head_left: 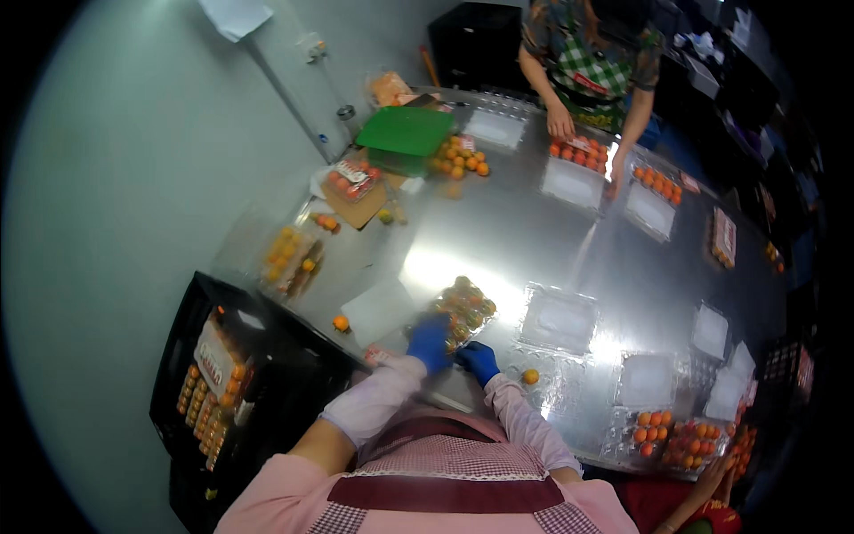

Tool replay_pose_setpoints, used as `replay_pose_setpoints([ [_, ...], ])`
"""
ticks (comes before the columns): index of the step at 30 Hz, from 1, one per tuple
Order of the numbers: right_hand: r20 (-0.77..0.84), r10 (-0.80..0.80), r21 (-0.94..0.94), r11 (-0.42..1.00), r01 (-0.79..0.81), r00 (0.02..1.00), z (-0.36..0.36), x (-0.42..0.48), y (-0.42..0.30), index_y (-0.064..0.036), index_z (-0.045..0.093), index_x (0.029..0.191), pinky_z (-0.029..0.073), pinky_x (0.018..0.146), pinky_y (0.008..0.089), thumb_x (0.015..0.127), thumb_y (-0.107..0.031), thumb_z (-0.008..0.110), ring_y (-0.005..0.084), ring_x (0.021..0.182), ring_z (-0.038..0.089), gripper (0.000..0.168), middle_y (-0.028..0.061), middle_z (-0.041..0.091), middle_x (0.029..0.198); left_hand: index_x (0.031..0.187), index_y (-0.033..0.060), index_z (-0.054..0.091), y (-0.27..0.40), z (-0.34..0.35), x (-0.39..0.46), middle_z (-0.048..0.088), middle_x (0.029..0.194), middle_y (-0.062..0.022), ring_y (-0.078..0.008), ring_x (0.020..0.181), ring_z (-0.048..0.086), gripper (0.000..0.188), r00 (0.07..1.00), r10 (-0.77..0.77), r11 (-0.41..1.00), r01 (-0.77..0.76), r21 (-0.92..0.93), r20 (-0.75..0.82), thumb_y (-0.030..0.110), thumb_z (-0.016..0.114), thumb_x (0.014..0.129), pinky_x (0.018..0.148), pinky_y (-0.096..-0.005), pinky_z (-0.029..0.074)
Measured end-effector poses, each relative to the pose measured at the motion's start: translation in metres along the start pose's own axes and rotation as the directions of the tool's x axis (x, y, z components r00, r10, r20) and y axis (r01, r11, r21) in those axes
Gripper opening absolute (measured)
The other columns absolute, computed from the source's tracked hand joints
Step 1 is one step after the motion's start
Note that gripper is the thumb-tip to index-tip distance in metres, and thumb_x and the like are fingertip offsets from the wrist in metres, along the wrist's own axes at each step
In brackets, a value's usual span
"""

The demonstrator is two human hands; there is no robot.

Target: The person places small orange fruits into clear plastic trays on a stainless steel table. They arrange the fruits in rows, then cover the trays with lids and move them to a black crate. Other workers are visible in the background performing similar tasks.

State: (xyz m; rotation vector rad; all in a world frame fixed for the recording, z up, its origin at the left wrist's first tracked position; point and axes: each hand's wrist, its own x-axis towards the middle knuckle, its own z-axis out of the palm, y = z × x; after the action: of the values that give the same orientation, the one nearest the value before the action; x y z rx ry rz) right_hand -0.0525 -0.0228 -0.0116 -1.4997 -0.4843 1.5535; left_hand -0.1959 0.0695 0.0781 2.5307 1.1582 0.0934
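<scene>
A clear plastic pack (pixel 467 310) of small round fruit, green to orange, lies on the steel table in front of me. My right hand (pixel 479 362), in a blue glove, grips its near corner with bent fingers. Blurred at the pack's near left side is my left hand (pixel 430 344), also gloved in blue; its fingers cannot be made out. A white sheet (pixel 380 310) lies left of the pack, with one orange fruit (pixel 341 324) beside it. Another fruit (pixel 530 376) sits right of my right hand, near an open clear tray (pixel 559 319) with a white liner.
A co-worker (pixel 587 73) across the steel table (pixel 494 220) handles a fruit tray (pixel 579 152). Another person's hand (pixel 714 477) is at the lower right. A green basket (pixel 405 133) and loose fruit stand far left. A black crate (pixel 200 400) with filled packs is at my left.
</scene>
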Motion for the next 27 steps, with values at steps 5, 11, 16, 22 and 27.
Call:
replay_pose_setpoints([
  [5,-0.021,-0.132,0.024,0.991,0.132,0.991,0.012,0.014,0.027,-0.001,0.072,0.09,0.053,0.061,0.0285,0.085,-0.021,0.071,0.014,0.065,0.063,0.02,0.008,0.069,0.078,0.143,0.0033,0.045,0.007,0.006,-0.003,0.058,0.127,-0.0213,-0.0381,0.116,0.058,0.073,0.995,-0.047,0.995,0.04,0.087,0.084,0.032,0.072,0.081,0.098,-0.0456,0.047],
  [11,0.033,-0.098,0.142,0.986,0.093,0.995,0.0,0.007,0.02,-0.001,0.068,0.097,0.056,0.059,0.0306,0.092,-0.02,0.065,0.0156,0.062,0.062,0.019,0.0079,0.067,0.081,0.144,0.0041,0.042,0.018,-0.003,0.013,0.06,0.125,-0.0235,-0.0381,0.113,0.061,0.078,0.985,-0.082,0.994,0.07,0.081,0.154,0.04,0.071,0.081,0.095,-0.0453,0.049],
  [16,0.014,-0.063,0.058,0.996,0.062,0.998,-0.004,0.004,0.013,-0.002,0.068,0.094,0.057,0.058,0.0317,0.091,-0.02,0.065,0.0173,0.066,0.065,0.019,0.0085,0.068,0.081,0.145,0.0058,0.043,0.03,-0.028,0.021,0.063,0.122,-0.0233,-0.0383,0.112,0.062,0.074,0.941,-0.091,0.993,0.06,0.102,0.326,0.035,0.07,0.082,0.096,-0.044,0.049],
  [22,0.038,-0.067,0.035,0.997,0.065,0.997,-0.002,0.003,0.016,0.0,0.067,0.09,0.057,0.058,0.0317,0.089,-0.017,0.066,0.0173,0.065,0.065,0.016,0.0091,0.066,0.078,0.142,0.0088,0.048,0.034,-0.007,0.015,0.066,0.114,-0.0183,-0.0343,0.103,0.067,0.06,0.965,-0.149,0.976,0.108,0.191,0.216,0.026,0.064,0.086,0.086,-0.0436,0.053],
  [27,-0.027,-0.13,0.002,0.991,0.131,0.991,-0.002,0.027,0.043,0.0,0.071,0.088,0.053,0.058,0.0304,0.09,-0.017,0.066,0.0154,0.063,0.063,0.018,0.0076,0.068,0.075,0.138,0.0092,0.051,0.03,0.012,0.009,0.065,0.117,-0.0204,-0.0353,0.106,0.065,0.056,0.984,-0.125,0.975,0.098,0.199,0.127,0.023,0.064,0.086,0.089,-0.0444,0.051],
])
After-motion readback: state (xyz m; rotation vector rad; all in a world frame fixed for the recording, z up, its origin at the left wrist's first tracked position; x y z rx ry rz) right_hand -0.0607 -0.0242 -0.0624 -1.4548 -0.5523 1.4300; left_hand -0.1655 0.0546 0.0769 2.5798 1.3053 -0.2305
